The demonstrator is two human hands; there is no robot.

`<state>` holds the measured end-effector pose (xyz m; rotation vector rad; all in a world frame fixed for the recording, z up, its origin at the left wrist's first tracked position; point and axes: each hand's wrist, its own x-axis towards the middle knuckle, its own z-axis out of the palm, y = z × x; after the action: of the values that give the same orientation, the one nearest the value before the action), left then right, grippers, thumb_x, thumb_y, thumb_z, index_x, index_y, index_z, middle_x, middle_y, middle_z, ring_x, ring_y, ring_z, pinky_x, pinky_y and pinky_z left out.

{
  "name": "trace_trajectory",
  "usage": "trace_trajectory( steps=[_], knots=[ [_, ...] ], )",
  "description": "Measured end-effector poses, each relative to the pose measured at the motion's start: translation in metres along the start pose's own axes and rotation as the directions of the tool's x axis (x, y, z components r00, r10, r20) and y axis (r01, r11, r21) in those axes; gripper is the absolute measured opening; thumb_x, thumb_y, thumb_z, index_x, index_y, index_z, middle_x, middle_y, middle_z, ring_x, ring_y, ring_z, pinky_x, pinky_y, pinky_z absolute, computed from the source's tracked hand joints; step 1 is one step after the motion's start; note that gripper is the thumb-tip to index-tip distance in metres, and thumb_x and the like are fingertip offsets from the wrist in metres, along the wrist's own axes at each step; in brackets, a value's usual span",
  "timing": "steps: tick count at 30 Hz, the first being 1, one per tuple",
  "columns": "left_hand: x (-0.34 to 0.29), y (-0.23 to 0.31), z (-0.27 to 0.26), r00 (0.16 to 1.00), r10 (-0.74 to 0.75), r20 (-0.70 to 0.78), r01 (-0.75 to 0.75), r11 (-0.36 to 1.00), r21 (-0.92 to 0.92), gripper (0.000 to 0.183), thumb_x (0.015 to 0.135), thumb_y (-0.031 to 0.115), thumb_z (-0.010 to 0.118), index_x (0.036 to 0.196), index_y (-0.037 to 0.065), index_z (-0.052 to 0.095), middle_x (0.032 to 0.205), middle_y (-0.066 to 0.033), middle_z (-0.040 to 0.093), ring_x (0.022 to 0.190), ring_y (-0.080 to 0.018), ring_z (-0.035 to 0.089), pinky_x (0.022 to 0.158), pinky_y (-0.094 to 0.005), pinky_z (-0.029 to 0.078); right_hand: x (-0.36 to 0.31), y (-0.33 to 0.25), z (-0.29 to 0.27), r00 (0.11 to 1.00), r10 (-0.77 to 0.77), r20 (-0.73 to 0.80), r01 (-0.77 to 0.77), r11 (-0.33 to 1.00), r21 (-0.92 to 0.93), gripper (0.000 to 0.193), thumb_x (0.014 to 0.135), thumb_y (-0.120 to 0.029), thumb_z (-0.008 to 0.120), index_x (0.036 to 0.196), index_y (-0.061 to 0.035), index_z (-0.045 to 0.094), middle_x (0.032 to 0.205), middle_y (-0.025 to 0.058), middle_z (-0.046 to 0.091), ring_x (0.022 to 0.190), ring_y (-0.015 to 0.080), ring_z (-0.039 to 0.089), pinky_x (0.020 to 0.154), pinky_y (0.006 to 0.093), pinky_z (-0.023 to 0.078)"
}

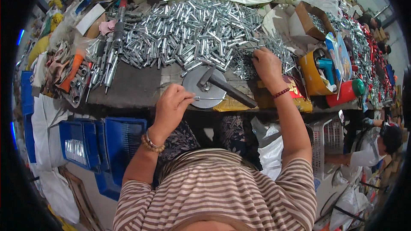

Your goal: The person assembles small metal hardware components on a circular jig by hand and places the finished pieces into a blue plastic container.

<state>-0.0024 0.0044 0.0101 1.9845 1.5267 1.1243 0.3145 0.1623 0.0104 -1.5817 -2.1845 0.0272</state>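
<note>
My left hand [172,105] is closed in a pinch on a slim metal rod [209,99], thicker and silvery near the fingers. The rod points right across a round grey metal disc [192,78]. A hammer [231,90] lies over that disc, its head on the plate and its dark handle slanting toward the bench edge. Small shiny bits sit beside the hammer head. My right hand [267,67] reaches down at a heap of small dark metal pins [243,65], fingertips drawn together; whatever they grip is hidden.
A large pile of silvery metal tubes [184,30] covers the bench's middle. Hand tools [112,62] lie left; a yellow container [311,70] and a red-green bottle [346,93] stand right. Blue trays [102,141] sit below left. Another person [372,145] works at far right.
</note>
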Motion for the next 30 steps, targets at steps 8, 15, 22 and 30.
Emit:
trace_trajectory(
  steps=[8, 15, 22, 30],
  knots=[
    [-0.004, 0.001, -0.003, 1.000, -0.012, -0.019, 0.013, 1.000, 0.012, 0.010, 0.086, 0.008, 0.077, 0.096, 0.006, 0.075, 0.093, -0.0081, 0.061, 0.086, -0.0281, 0.065, 0.075, -0.0398, 0.051, -0.011, 0.003, -0.010, 0.995, 0.023, 0.093, -0.026, 0.999, 0.025, 0.018, 0.086, -0.018, 0.074, 0.098, -0.0060, 0.067, 0.103, 0.0142, 0.068, 0.095, 0.0374, 0.068, 0.081, 0.0477, 0.055],
    [-0.001, -0.003, -0.001, 1.000, 0.016, 0.007, -0.016, 0.998, 0.067, 0.011, 0.088, 0.009, 0.076, 0.099, 0.007, 0.076, 0.096, -0.0085, 0.062, 0.086, -0.0269, 0.066, 0.076, -0.0371, 0.052, -0.015, -0.032, -0.021, 0.990, 0.124, 0.070, -0.140, 0.940, 0.312, 0.022, 0.084, -0.011, 0.075, 0.098, -0.0006, 0.061, 0.090, 0.0189, 0.068, 0.083, 0.0357, 0.067, 0.073, 0.0412, 0.053],
    [-0.005, -0.004, -0.004, 1.000, 0.006, 0.000, -0.006, 0.999, 0.042, 0.012, 0.090, 0.011, 0.074, 0.101, 0.009, 0.077, 0.096, -0.0079, 0.063, 0.086, -0.0268, 0.066, 0.076, -0.0376, 0.053, -0.060, -0.145, -0.019, 0.973, -0.112, 0.201, -0.077, 0.664, 0.744, 0.043, 0.082, 0.004, 0.074, 0.122, -0.0036, 0.060, 0.096, 0.0119, 0.072, 0.083, 0.0250, 0.072, 0.073, 0.0356, 0.056],
    [-0.002, -0.010, -0.003, 0.999, 0.051, 0.004, -0.051, 0.998, 0.031, 0.011, 0.089, 0.009, 0.072, 0.100, 0.008, 0.075, 0.097, -0.0086, 0.062, 0.087, -0.0280, 0.066, 0.076, -0.0392, 0.053, -0.059, -0.151, -0.001, 0.950, -0.300, 0.088, 0.170, 0.731, 0.660, 0.050, 0.079, 0.007, 0.073, 0.126, -0.0034, 0.058, 0.091, 0.0125, 0.069, 0.085, 0.0332, 0.070, 0.074, 0.0397, 0.057]
  ],
)
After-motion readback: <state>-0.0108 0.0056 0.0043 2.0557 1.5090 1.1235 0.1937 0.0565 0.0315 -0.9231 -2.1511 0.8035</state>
